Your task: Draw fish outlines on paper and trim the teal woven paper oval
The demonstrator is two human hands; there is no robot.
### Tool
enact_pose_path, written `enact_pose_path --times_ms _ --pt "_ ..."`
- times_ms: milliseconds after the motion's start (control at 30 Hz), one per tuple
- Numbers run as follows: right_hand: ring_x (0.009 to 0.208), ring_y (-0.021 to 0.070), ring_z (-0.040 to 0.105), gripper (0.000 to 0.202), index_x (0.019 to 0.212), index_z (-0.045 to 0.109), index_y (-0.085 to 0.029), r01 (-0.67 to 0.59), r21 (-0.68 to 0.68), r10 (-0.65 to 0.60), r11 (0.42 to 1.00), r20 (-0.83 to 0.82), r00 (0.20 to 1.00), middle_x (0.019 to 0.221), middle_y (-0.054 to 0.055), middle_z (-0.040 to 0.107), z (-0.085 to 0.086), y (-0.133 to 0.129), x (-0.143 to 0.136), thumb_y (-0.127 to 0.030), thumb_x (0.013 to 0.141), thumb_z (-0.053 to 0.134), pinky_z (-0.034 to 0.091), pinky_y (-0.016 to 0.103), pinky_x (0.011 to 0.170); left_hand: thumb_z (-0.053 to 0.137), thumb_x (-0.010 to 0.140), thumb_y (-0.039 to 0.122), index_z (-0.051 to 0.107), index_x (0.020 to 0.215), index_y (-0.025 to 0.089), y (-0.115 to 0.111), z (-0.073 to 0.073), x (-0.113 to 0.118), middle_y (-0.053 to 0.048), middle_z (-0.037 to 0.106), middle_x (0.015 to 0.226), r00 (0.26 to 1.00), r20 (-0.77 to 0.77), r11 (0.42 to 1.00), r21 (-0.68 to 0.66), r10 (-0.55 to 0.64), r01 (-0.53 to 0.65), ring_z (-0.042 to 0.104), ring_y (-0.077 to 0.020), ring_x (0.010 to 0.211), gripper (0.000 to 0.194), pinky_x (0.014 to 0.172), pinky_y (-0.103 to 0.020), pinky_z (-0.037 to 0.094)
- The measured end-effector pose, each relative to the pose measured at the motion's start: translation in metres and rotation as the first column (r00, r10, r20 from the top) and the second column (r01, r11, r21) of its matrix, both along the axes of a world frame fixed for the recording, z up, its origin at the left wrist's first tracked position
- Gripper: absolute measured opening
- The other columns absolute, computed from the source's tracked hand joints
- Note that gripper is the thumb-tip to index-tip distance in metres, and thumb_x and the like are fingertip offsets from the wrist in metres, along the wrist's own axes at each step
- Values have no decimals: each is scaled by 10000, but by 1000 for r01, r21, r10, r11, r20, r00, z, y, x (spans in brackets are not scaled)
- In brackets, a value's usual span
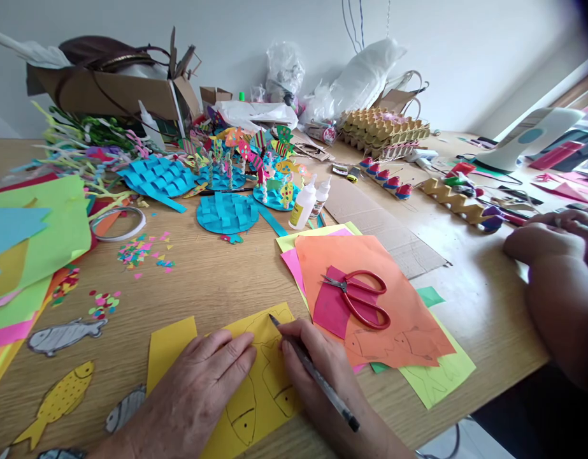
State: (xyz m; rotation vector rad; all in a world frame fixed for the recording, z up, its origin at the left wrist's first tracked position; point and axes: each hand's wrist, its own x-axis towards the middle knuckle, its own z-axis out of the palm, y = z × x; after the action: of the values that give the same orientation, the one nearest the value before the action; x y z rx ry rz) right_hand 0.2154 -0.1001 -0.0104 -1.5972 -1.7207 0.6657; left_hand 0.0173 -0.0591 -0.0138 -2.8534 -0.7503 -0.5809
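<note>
A yellow sheet of paper (255, 433) with fish outlines drawn on it lies at the table's front edge. My left hand (202, 376) rests flat on the sheet, fingers stretched out. In my right hand (317, 370) is a dark pen (332, 395), its tip on the sheet near the top edge. Red-handled scissors (365, 296) lie on orange paper (360, 255) to the right, over a magenta scrap (329, 312). Cut-out paper fish lie at the left: a yellow dotted one (59, 398) and a grey one (67, 336). Another grey fish (126, 408) is partly covered by my left arm.
Woven blue paper discs (227, 213) and two glue bottles (303, 207) stand beyond the sheets. A tape roll (118, 223), confetti (141, 252) and stacked coloured paper (35, 236) are at left. Another person's arms (561, 274) rest at right. Egg cartons (384, 131) stand behind.
</note>
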Motion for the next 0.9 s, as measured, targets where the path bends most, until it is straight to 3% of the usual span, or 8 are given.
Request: enact_pose_path --times_ms 567,733,900 --pt "602 112 579 107 887 526 -207 47 5 -46 999 -61 997 716 -15 610 2 -1 1 -159 861 433 430 202 539 272 817 -35 594 1098 169 1 -3 0 4 647 1109 1000 -4 1000 -11 -2 2 535 -183 979 474 790 -304 483" --pt "693 114 593 145 932 563 -236 148 -11 -145 989 -275 951 783 -14 635 21 -2 13 -190 871 441 462 193 590 268 862 -1 588 1101 195 1 -7 -1 20 637 1118 1000 4 999 -36 13 -13 522 -182 991 445 791 -289 478" --pt "763 142 616 129 903 594 -219 57 -90 -84 994 -343 935 797 2 662 45 7 23 -223 829 488 482 239 670 254 910 44 586 1103 193 0 -6 -1 17 638 1111 999 38 998 -61 2 0 507 -182 1000 412 789 -283 475"
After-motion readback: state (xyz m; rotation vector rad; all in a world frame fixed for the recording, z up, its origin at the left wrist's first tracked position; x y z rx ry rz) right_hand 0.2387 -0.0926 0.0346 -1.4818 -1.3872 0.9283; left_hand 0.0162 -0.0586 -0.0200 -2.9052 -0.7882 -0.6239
